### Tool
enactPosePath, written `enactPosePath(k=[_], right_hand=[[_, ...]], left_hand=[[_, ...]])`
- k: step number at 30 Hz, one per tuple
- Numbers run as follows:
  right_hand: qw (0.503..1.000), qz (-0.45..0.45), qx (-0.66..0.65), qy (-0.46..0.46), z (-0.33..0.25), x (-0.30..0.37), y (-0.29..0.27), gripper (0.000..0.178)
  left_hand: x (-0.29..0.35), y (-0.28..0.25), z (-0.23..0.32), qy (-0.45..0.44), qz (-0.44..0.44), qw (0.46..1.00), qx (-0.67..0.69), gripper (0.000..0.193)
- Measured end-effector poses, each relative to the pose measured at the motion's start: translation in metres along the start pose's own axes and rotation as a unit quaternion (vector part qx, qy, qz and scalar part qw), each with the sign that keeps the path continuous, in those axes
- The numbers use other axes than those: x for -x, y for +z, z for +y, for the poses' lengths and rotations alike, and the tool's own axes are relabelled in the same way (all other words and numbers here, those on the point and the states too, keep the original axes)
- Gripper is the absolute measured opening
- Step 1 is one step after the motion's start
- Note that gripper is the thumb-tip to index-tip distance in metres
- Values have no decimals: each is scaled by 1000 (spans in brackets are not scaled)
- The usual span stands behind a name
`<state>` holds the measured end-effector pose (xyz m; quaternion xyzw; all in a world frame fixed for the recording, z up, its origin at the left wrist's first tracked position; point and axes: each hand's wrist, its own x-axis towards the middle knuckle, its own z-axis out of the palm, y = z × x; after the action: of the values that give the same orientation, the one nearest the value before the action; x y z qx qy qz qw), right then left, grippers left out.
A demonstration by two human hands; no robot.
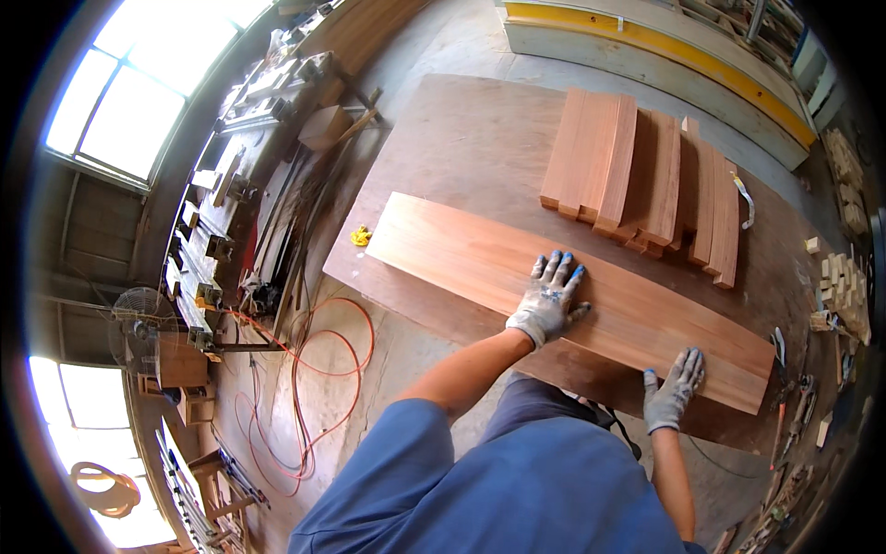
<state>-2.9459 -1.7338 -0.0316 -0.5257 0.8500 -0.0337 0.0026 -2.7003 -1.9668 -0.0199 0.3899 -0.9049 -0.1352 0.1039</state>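
Note:
A long, wide reddish-brown wooden board (443, 242) lies flat along the near side of a worktable (452, 125). My left hand (548, 303), in a grey work glove with blue fingertips, rests on the board's middle with its fingers spread. Toward the board's right end, my right hand (674, 390) wears a matching glove; its fingers lie over the near edge, thumb apart. Neither hand is wrapped around anything. Beyond the board, at the back right of the table, sit several stacked wooden pieces (591, 152) of similar colour.
A crumpled yellow item (360, 236) lies by the board's left end. Orange hose (365, 355) coils on the floor at left, near a standing fan (143, 325) and a rack of clamps (217, 235). Small wood blocks (844, 291) and hand tools (801, 406) are at right.

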Motion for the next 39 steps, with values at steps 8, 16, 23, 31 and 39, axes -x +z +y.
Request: enactPosePath(k=[8, 16, 23, 31, 39], right_hand=[[998, -66, 7, 16, -32, 5, -10, 103], [997, -69, -6, 46, -39, 0, -12, 105], [998, -56, -16, 32, -36, -6, -6, 97], [994, -76, -21, 77, -40, 16, -9, 95], [994, -34, -34, 97, -43, 61, -6, 88]], left_hand=[[4, -3, -2, -6, -4, 999, 35, 73], [2, 0, -7, -6, 3, 998, 59, 75], [-1, 3, -8, 9, 19, 1000, 13, 69], [-2, 10, -3, 26, 19, 999, -15, 68], [1, 18, -5, 44, 28, 998, -17, 70]])
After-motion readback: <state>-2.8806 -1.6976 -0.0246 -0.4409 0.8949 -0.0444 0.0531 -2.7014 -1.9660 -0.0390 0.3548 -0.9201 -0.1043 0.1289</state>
